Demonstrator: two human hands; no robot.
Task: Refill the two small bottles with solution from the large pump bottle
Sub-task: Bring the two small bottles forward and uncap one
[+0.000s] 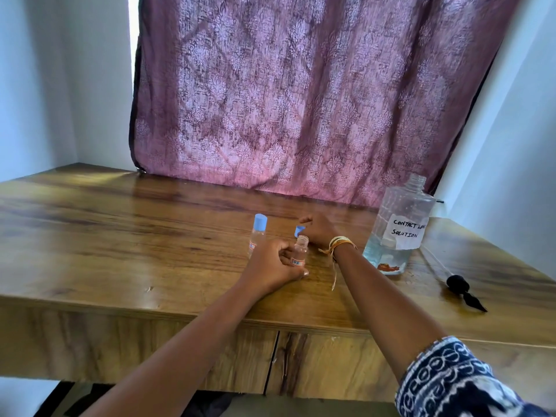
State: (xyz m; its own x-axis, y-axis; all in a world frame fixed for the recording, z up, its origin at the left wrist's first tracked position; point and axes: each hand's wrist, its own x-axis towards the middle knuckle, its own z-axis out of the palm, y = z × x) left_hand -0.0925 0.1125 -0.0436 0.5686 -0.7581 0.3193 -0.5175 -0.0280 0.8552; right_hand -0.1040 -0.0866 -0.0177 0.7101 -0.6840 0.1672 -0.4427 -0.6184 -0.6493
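Note:
A small clear bottle without its cap stands upright on the wooden table, and my left hand grips its lower part. Just behind it, my right hand rests on the table with a blue cap at its fingertips. A second small bottle with a blue cap on stands to the left, partly hidden by my left hand. The large clear bottle, labelled "contact lens solution", stands at the right with an open neck and blue liquid low inside.
A black pump head with its long clear tube lies on the table right of the large bottle. A purple patterned curtain hangs behind the table. White walls close in on both sides.

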